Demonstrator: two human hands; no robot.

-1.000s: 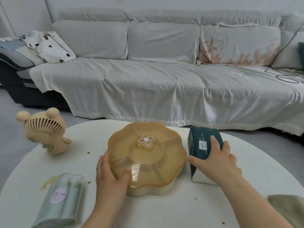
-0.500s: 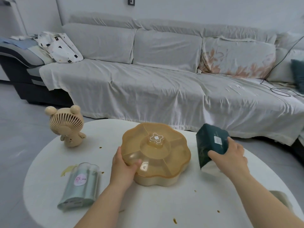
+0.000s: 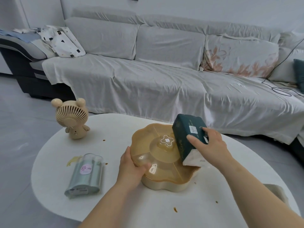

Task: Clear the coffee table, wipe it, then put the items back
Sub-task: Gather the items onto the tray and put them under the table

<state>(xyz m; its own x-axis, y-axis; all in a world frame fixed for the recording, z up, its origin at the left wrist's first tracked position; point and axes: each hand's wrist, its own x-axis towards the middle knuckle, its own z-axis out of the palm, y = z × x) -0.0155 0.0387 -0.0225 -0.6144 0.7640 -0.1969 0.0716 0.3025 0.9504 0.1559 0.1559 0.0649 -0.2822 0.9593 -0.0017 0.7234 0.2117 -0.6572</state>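
An amber flower-shaped snack box with a clear lid sits on the round white coffee table. My left hand grips its near-left rim. My right hand holds a dark green tissue pack tilted above the box's right side, its white end pointing down. A beige bear-shaped fan stands at the table's far left. A pale green container with a clear lid lies on its side at the left. Brown crumbs and a yellowish smear mark the tabletop.
A long sofa under a white cover runs behind the table, with a dotted cloth on its left end and a black cable at the right. A grey-green cloth lies at the table's right edge. Grey floor surrounds the table.
My right hand has lifted the tissue pack off the table and carried it left, over the snack box. My left hand stays on the box's rim. The view has pulled back and tilted up.
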